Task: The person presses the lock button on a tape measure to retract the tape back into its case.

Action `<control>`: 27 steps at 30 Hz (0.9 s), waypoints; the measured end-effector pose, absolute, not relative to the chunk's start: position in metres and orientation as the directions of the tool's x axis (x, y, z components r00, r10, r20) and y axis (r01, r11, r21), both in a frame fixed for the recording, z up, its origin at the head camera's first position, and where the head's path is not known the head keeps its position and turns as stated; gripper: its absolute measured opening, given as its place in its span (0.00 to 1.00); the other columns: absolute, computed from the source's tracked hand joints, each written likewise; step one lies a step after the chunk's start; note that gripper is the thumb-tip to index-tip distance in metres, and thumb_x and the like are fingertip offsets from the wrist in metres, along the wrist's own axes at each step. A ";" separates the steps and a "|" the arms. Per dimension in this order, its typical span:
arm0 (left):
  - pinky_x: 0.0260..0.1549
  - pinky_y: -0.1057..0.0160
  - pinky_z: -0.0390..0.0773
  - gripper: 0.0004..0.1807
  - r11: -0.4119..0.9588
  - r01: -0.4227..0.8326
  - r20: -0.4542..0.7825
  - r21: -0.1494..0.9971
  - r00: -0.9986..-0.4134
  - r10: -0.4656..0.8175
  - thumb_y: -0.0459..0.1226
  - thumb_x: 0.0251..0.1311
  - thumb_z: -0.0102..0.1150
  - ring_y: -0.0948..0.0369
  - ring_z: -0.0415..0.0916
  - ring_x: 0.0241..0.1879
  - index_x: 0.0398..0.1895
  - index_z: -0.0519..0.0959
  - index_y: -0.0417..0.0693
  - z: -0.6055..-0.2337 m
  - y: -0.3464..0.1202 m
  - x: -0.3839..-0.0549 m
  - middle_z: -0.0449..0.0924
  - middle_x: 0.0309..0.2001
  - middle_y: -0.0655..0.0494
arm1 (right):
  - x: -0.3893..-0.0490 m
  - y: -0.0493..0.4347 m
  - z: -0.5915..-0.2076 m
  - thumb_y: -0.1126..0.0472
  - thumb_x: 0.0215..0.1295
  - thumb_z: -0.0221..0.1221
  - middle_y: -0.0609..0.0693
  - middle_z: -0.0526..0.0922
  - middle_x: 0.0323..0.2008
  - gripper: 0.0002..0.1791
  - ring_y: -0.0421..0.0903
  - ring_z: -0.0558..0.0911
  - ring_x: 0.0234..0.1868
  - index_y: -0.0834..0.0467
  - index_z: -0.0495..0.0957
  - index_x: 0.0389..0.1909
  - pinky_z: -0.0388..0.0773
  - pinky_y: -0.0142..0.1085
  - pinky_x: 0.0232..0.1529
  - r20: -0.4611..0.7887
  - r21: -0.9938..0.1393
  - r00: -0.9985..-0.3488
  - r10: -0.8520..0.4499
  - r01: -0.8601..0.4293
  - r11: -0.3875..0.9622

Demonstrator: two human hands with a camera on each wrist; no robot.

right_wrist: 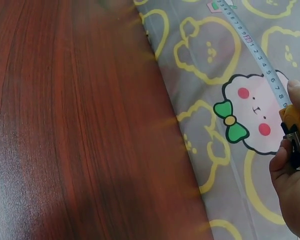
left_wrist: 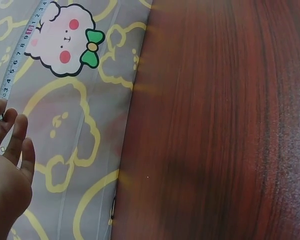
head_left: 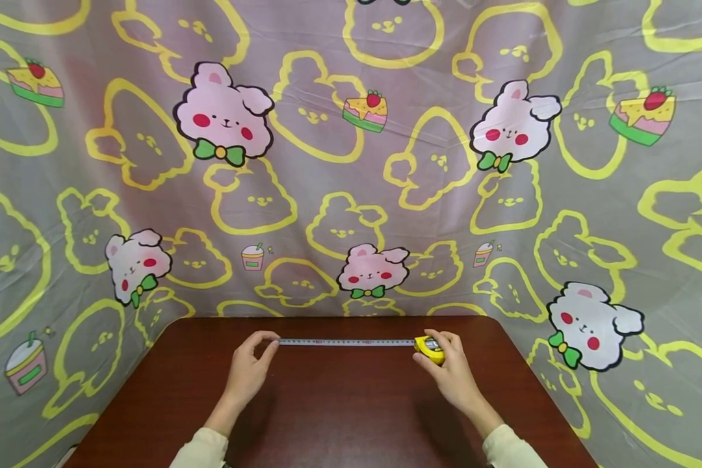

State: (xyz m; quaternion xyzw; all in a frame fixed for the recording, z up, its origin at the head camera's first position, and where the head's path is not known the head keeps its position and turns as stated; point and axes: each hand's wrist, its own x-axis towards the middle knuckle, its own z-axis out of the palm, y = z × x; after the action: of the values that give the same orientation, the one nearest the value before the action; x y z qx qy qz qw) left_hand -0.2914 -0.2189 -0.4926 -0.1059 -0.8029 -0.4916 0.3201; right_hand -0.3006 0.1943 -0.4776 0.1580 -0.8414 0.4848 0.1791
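Note:
A yellow tape measure point(head_left: 430, 350) is gripped in the right hand point(head_left: 453, 374), thumb on the near side and fingers over the far side. Its pale blade point(head_left: 346, 342) runs straight out to the left, above the dark table. The left hand point(head_left: 250, 367) pinches the blade's free end between thumb and fingers. In the left wrist view, printed numbers show on the blade point(left_wrist: 19, 52) beyond the fingertips. The right wrist view has the yellow case point(right_wrist: 293, 122) at the right edge, held in the hand, with the blade point(right_wrist: 257, 54) leaving its mouth.
The dark reddish wooden table point(head_left: 339, 403) lies under both hands. A grey curtain point(head_left: 327, 175) with rabbit faces and yellow outlines hangs behind the table and along its sides. Pale sleeves point(head_left: 201, 448) cover both forearms.

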 end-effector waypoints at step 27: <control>0.36 0.71 0.73 0.03 0.444 0.505 0.615 0.740 -0.776 -0.142 0.29 0.71 0.62 0.54 0.77 0.36 0.42 0.84 0.41 -0.496 -0.209 -0.292 0.85 0.38 0.55 | -0.303 0.184 -0.480 0.58 0.65 0.72 0.62 0.67 0.58 0.31 0.58 0.75 0.53 0.62 0.75 0.66 0.76 0.34 0.50 0.469 -0.752 -0.878 -0.096 -0.454 0.477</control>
State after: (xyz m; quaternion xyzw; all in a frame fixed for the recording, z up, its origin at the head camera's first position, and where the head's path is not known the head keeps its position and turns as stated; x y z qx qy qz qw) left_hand -0.2917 -0.2091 -0.4960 -0.1151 -0.7894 -0.5145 0.3144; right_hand -0.3034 0.1844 -0.4805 0.1639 -0.8393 0.4843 0.1850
